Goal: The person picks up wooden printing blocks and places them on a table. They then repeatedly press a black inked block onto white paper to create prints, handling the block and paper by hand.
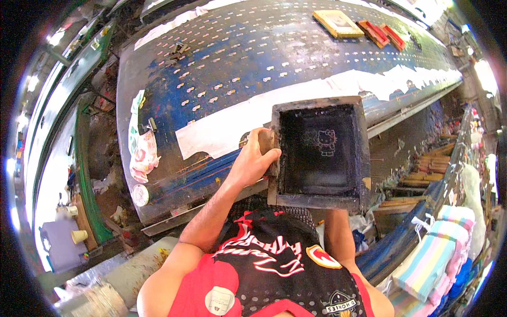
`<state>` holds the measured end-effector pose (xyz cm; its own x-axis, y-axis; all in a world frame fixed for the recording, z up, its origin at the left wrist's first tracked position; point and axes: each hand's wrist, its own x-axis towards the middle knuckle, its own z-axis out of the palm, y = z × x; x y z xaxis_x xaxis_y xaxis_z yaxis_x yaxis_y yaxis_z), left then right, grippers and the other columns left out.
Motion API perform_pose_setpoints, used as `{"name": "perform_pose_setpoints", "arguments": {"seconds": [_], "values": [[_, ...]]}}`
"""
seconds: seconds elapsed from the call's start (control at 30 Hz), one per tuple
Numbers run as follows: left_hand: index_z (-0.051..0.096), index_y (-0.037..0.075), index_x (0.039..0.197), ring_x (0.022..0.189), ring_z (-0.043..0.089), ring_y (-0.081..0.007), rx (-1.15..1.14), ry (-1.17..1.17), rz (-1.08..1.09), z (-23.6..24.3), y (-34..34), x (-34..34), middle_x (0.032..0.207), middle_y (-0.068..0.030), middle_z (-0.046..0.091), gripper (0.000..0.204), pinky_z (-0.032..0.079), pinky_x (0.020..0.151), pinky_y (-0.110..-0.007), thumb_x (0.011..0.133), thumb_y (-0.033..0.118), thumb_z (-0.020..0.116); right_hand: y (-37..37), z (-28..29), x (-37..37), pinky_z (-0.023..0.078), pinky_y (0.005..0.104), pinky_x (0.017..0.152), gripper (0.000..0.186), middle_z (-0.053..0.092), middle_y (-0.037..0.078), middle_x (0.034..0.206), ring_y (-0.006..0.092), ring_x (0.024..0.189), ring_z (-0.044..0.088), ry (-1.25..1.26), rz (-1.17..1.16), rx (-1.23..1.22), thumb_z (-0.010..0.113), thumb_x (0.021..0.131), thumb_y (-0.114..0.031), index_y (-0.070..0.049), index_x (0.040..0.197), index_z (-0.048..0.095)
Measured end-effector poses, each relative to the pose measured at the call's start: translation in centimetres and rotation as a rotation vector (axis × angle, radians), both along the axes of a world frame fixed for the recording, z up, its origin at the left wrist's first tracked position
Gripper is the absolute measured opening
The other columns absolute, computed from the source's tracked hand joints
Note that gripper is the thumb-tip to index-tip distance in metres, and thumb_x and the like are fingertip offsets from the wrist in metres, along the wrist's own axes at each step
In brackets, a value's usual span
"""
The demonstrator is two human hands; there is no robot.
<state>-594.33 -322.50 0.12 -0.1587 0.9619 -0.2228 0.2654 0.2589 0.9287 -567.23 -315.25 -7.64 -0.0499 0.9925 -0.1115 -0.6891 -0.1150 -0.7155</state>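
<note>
A dark, square screen-printing frame is held up in front of my chest, tilted so its inside faces me. Its black mesh carries a pale cartoon-cat outline. My left hand is closed on the frame's left side, with the thumb across the edge by a brown wooden piece. Behind the frame's lower right my right forearm goes up, and the hand itself is hidden there. White cut cloth pieces lie along the near side of the long printing table, just beyond my left hand.
A yellow-edged frame and two red wooden frames lie at the table's far right. Crumpled printed cloth and a round white lid sit at its left end. Striped folded fabric is at my right, near stacked wooden frames.
</note>
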Motion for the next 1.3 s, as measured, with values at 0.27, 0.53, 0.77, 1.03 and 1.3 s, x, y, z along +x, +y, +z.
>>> {"name": "perform_pose_setpoints", "arguments": {"seconds": [0.27,0.53,0.77,1.03,1.3], "values": [[0.039,0.004,0.151,0.12,0.069,-0.0392,0.022,0.026,0.104,-2.5,-1.3,-4.7,0.126,-0.0294,0.068,0.073,0.053,0.104,-0.047,0.095,0.034,0.075,-6.7,-5.5,-10.1,0.059,0.0412,0.103,0.023,0.07,0.006,0.125,0.0218,0.116,0.069,-0.179,0.229,-0.074,0.064,0.106,-0.009,-0.006,0.128,0.063],[0.038,0.005,0.149,0.102,0.068,-0.025,0.098,0.024,0.579,-8.0,-6.2,-15.5,0.113,-0.0161,0.067,0.067,0.056,0.089,-0.041,0.097,0.026,0.074,-2.0,-3.5,-3.6,0.059,0.0388,0.109,0.027,0.073,0.016,0.126,0.0258,0.115,0.073,-0.323,-0.352,0.069,0.063,0.1,0.013,0.001,0.125,0.067],[0.039,0.0,0.15,0.111,0.067,-0.0272,-0.036,0.241,0.676,-9.5,-6.9,-21.4,0.124,-0.0174,0.066,0.075,0.054,0.099,-0.04,0.096,0.033,0.079,0.2,-1.8,-8.6,0.059,0.0342,0.102,0.015,0.077,0.016,0.115,0.024,0.106,0.075,-0.553,-0.081,0.237,0.066,0.101,0.009,0.003,0.114,0.071],[0.039,0.007,0.149,0.106,0.074,-0.0465,0.021,0.398,0.578,-10.0,-8.8,-20.5,0.116,-0.0276,0.074,0.075,0.058,0.092,-0.052,0.093,0.04,0.077,3.4,-2.4,-14.0,0.053,0.0298,0.104,0.039,0.067,0.012,0.135,0.0161,0.118,0.065,-0.749,0.277,0.36,0.066,0.107,-0.006,-0.001,0.144,0.059],[0.034,0.008,0.154,0.112,0.071,-0.0514,-0.09,0.396,0.388,-10.0,-8.3,-15.5,0.119,-0.034,0.072,0.077,0.056,0.097,-0.054,0.095,0.036,0.076,2.8,-4.8,-12.2,0.054,0.0369,0.103,0.048,0.063,0.017,0.143,0.0286,0.124,0.065,-1.079,0.484,0.492,0.07,0.106,-0.02,-0.004,0.15,0.059]]}}
